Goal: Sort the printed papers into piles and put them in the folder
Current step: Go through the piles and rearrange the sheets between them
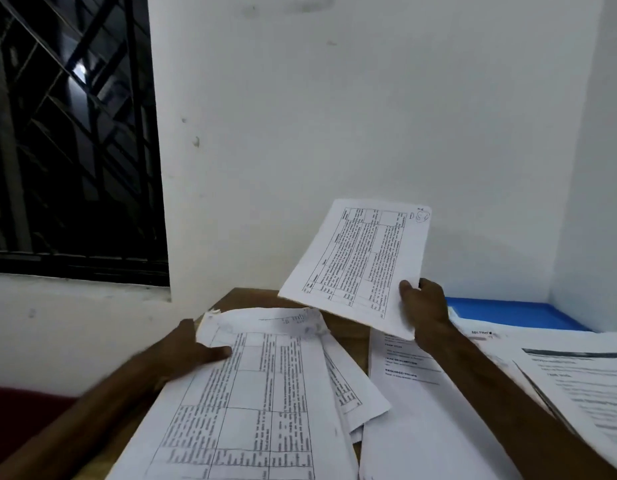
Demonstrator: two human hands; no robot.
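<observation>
From the head view, the right hand (pixel 423 306) pinches a gridded sheet (pixel 359 265) by its lower corner, thumb on top, raised above the tabletop (pixel 251 297); the left hand (pixel 192 351) rests on the left edge of the gridded pile (pixel 258 403), fingers stretched, gripping nothing; a text pile (pixel 404 403) lies in the middle, another pile (pixel 584 382) to the right; the blue folder (pixel 518 311) lies back right, partly under papers. Likely risks: the corner-held sheet slipping; the loosely fanned gridded pile sliding and mixing into its neighbour.
</observation>
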